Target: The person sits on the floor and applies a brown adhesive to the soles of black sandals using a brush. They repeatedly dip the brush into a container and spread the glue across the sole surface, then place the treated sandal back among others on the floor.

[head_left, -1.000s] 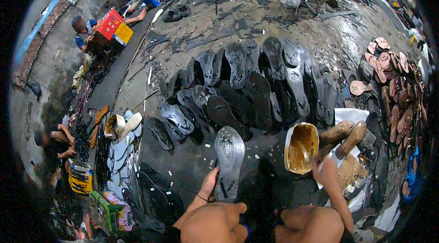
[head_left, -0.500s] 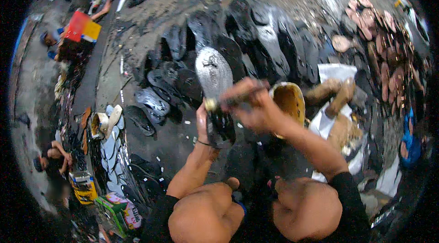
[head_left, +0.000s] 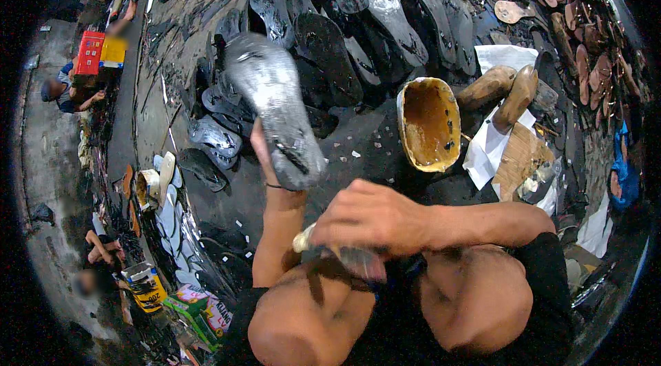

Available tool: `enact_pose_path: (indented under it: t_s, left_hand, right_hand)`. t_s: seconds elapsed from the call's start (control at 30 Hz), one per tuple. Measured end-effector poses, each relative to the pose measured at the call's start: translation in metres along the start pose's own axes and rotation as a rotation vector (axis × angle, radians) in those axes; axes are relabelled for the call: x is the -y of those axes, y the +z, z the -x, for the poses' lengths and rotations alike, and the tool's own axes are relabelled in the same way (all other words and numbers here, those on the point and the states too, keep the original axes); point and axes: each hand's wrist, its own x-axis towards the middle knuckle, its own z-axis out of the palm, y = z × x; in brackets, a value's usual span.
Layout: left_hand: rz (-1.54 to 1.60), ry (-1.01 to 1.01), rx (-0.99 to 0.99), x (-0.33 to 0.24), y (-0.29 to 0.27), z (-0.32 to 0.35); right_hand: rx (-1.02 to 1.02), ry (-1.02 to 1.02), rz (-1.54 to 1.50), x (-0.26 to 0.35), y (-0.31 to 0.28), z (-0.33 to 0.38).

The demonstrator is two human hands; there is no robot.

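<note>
My left hand (head_left: 264, 154) grips a black shoe sole (head_left: 275, 104) from beneath. The sole tilts up and away, and its upper face is wet and shiny; most of my left fingers are hidden behind it. Lower down, in front of my knees, my right hand (head_left: 375, 218) is closed around a brush (head_left: 303, 238) with a pale tip. The brush is apart from the sole, and its other end is blurred below my hand. A crusted yellowish tub (head_left: 441, 164) holding amber liquid stands ahead of my right hand.
Several black soles (head_left: 327, 56) lie in rows ahead. Wooden shoe lasts (head_left: 516, 97) rest on white paper (head_left: 482, 159) at right, with pinkish-brown soles (head_left: 582, 77) beyond. Grey-blue soles (head_left: 167, 218), a yellow can (head_left: 144, 290) and a green-and-pink box (head_left: 203, 314) stand left. People sit farther left.
My right hand has drawn the brush back from the sole toward my knees. My left hand has moved left with the sole and tilted it. The view has shifted.
</note>
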Motion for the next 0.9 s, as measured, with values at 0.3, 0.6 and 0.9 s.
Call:
enact_pose_path:
  t_s: [0.3, 0.6, 0.9]
  left_hand:
    - [-0.059, -0.026, 0.01, 0.004, 0.018, 0.001]
    - [0.677, -0.154, 0.348, 0.009, -0.011, 0.013]
    - [0.429, -0.07, -0.027, 0.019, -0.009, 0.006]
  right_hand:
    - [-0.193, -0.161, 0.4, -0.007, -0.01, -0.016]
    - [-0.073, 0.232, 0.153, -0.063, -0.031, -0.031]
    - [-0.01, -0.148, 0.381, -0.014, -0.024, -0.045]
